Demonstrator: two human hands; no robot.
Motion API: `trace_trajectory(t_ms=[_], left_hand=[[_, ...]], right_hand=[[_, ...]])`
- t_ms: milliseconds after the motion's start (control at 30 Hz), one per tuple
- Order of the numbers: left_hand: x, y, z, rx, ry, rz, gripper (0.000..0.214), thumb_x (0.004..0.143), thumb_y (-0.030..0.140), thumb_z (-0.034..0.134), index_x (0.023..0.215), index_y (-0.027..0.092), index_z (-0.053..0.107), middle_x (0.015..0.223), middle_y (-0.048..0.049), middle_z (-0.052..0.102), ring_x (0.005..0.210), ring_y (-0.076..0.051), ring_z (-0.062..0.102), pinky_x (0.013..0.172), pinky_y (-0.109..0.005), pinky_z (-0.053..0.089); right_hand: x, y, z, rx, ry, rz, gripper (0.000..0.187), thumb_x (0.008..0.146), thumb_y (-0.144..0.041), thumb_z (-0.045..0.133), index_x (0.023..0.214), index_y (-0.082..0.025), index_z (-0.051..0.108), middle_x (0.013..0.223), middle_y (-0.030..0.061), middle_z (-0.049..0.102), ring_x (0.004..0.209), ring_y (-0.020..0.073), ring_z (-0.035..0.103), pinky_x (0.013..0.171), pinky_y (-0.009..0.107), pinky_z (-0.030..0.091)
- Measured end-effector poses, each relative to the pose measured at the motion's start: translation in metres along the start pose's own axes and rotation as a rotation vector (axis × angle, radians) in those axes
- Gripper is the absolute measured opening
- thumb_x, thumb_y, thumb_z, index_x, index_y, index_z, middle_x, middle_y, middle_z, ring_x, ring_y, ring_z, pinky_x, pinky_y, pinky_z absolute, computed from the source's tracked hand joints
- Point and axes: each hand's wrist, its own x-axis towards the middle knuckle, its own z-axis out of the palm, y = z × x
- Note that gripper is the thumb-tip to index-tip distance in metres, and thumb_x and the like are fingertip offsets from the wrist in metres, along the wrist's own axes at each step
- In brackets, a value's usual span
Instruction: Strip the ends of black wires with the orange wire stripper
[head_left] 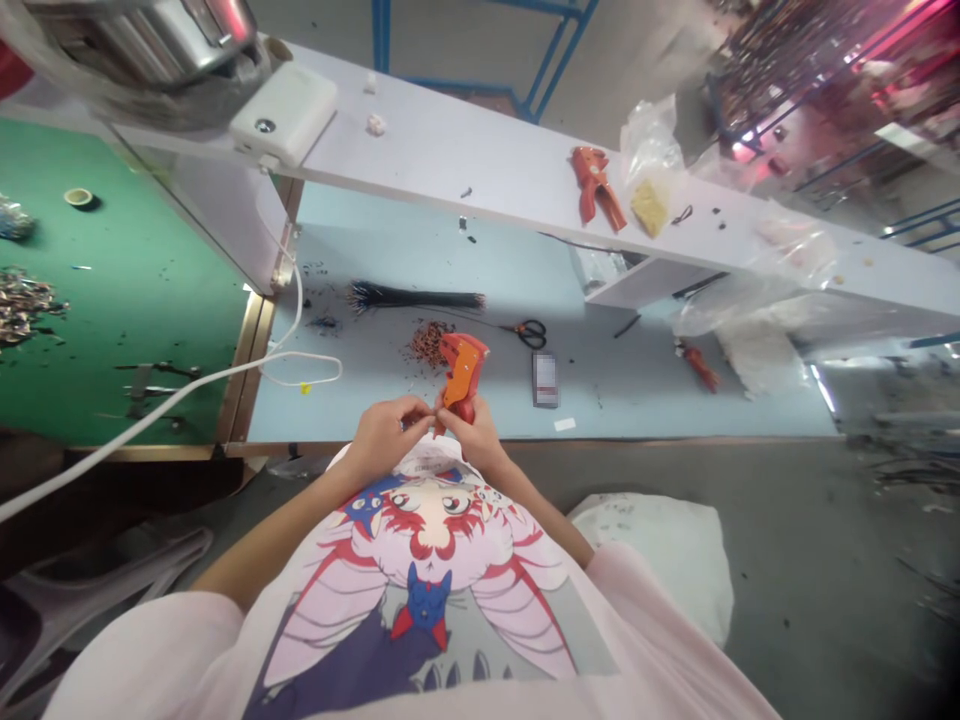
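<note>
Head view: right hand (474, 436) is wrapped around the lower handles of the orange hand tool (462, 372), held above the front edge of the blue table (637, 400). Left hand (385, 432) is pinched at the tool's base, contents too small to tell. Tool looks like rigid, light plastic, best gripped by the handles, clear of its head. Black wire bundle (416, 297) and scissors (531, 332) lie behind.

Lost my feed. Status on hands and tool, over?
Right hand grips orange hand tool. Left hand pinches something tiny beside it. Nothing blocking them.
</note>
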Motion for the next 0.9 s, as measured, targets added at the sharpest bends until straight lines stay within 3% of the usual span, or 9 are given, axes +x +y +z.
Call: trace_trajectory(t_ms=[167,333,500,567,733,900], left_hand=[[-0.002,-0.007,-0.001,0.067,-0.020,-0.027,0.017,0.081,0.033,0.053,0.081,0.021,0.066,0.076,-0.0002,0.069,0.069,-0.014,0.059,0.064,-0.023,0.038],[-0.006,-0.019,-0.004,0.119,-0.043,-0.043,0.017,0.081,0.030,0.051,0.080,0.020,0.065,0.070,0.0008,0.067,0.063,-0.013,0.056,0.061,-0.023,0.038],[-0.008,-0.025,-0.007,-0.083,0.158,-0.119,0.018,0.078,0.032,0.054,0.076,0.018,0.064,0.072,-0.0007,0.066,0.063,-0.012,0.055,0.059,-0.022,0.040],[-0.007,-0.024,-0.010,-0.232,0.251,-0.187,0.018,0.075,0.034,0.059,0.076,0.017,0.065,0.073,-0.0014,0.066,0.064,-0.012,0.055,0.060,-0.022,0.042],[-0.004,-0.019,-0.008,-0.499,0.347,-0.209,0.021,0.069,0.035,0.067,0.076,0.015,0.064,0.070,-0.0011,0.064,0.064,-0.012,0.056,0.063,-0.023,0.044],[0.002,-0.013,0.000,-0.521,0.400,-0.148,0.019,0.069,0.033,0.068,0.075,0.016,0.063,0.072,-0.0004,0.063,0.068,-0.011,0.056,0.066,-0.023,0.045]], right_hand=[[0.002,0.007,-0.005,0.000,0.044,-0.012,0.017,0.070,-0.020,0.061,0.083,-0.019,0.050,0.067,-0.0041,0.051,0.054,0.0103,0.051,0.046,0.023,0.045],[0.004,0.014,-0.013,0.056,0.123,-0.026,0.022,0.070,-0.018,0.062,0.088,-0.020,0.050,0.068,-0.0043,0.053,0.058,0.0114,0.054,0.050,0.024,0.047],[0.009,0.018,-0.025,0.279,0.174,0.090,0.036,0.066,-0.016,0.068,0.097,-0.020,0.051,0.082,-0.0015,0.059,0.068,0.0132,0.059,0.063,0.029,0.052],[0.007,0.015,-0.030,0.375,0.078,0.205,0.036,0.066,-0.017,0.067,0.098,-0.019,0.051,0.082,-0.0006,0.061,0.071,0.0144,0.061,0.066,0.032,0.053],[-0.005,0.001,-0.036,0.545,-0.343,0.483,0.029,0.074,-0.023,0.060,0.101,-0.016,0.052,0.082,0.0032,0.063,0.072,0.0176,0.063,0.067,0.036,0.053],[-0.011,-0.006,-0.028,0.632,-0.564,0.519,0.034,0.073,-0.026,0.059,0.104,-0.016,0.050,0.085,0.0043,0.062,0.074,0.0204,0.063,0.070,0.040,0.052]])
